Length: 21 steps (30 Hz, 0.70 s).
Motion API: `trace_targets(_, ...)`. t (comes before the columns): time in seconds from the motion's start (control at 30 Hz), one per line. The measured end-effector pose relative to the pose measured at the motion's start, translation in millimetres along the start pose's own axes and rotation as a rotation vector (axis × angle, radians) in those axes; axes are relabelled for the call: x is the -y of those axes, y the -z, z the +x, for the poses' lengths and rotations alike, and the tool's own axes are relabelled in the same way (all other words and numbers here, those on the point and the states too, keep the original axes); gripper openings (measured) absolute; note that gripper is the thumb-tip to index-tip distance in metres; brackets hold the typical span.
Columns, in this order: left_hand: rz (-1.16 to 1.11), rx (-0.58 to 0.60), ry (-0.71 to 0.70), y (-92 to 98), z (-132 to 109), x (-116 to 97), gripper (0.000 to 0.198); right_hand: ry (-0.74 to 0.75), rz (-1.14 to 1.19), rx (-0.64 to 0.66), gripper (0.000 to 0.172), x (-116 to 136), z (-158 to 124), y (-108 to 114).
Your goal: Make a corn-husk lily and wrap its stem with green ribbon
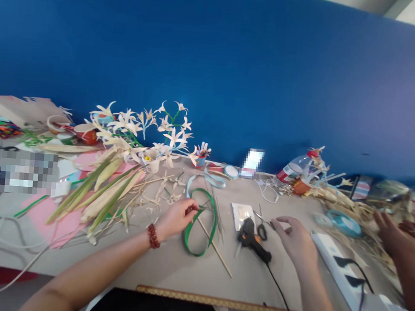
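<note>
My left hand (179, 216), with a red bead bracelet on its wrist, is closed in a pinch on a green ribbon (214, 221). The ribbon curls in a loop on the table beside the fingers. A thin pale stick (217, 254) and several thin wires lie beside and across it. My right hand (296, 239) has its fingers bent around one handle of small black scissors (262, 232); the grip is partly hidden. Just left of this hand lie a black glue gun (253, 240) and a white packet (241, 214).
A co-worker's hands (400, 238) are at the right, by dry husks and a white power strip (338, 271). Corn husks (106, 200) lie on pink paper at the left, before white husk flowers (173, 138). A bottle (292, 169) and phone (253, 163) stand against the blue wall.
</note>
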<state>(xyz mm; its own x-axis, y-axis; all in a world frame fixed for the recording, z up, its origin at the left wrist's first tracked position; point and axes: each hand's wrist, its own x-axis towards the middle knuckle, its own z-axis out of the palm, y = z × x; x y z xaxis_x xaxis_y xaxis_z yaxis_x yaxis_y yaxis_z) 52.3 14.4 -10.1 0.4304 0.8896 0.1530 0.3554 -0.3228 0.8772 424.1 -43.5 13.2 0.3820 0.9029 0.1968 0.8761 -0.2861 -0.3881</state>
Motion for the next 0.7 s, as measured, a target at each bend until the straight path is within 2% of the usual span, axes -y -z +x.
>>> trace_targets(0.07, 0.032, -0.036, -0.008, -0.7, 6.1, -1.6, 0.019, 0.098, 0.142, -0.061, 0.04, 30.8, -21.6, -0.8)
trace_targets(0.1, 0.047, -0.047, -0.014, -0.2, 6.3, -3.2, 0.025, 0.187, 0.249, -0.051, 0.036, 47.7, -33.9, -3.1)
trace_targets(0.17, 0.076, -0.036, -0.044, 2.5, -0.3, -8.1, 0.036, 0.368, 0.392, 0.05, 0.027, 81.4, -59.4, -11.6)
trace_targets(0.23, 0.126, 0.045, -0.122, 7.7, -15.5, -14.3, 0.032, 0.502, 0.432, 0.159, 0.021, 111.5, -83.3, -24.1)
trace_targets(0.33, 0.235, 0.195, -0.182, 20.2, -46.1, -21.4, 0.014, 0.656, 0.421, 0.305, 0.015, 144.4, -110.9, -45.5)
trace_targets(0.4, 0.27, 0.201, -0.152, 31.2, -64.9, -21.6, 0.017, 0.703, 0.403, 0.365, 0.012, 158.1, -122.5, -58.2)
trace_targets(0.53, 0.302, 0.062, -0.041, 60.6, -90.0, -8.4, 0.02, 0.784, 0.312, 0.42, 0.015, 172.1, -127.6, -75.3)
trace_targets(0.6, 0.337, -0.035, 0.018, 78.8, -96.1, 2.7, 0.02, 0.782, 0.244, 0.393, 0.017, 173.5, -122.3, -80.5)
trace_targets(0.7, 0.398, -0.253, 0.088, 103.4, -96.5, 19.1, 0.022, 0.713, 0.178, 0.301, 0.017, 170.2, -112.1, -86.1)
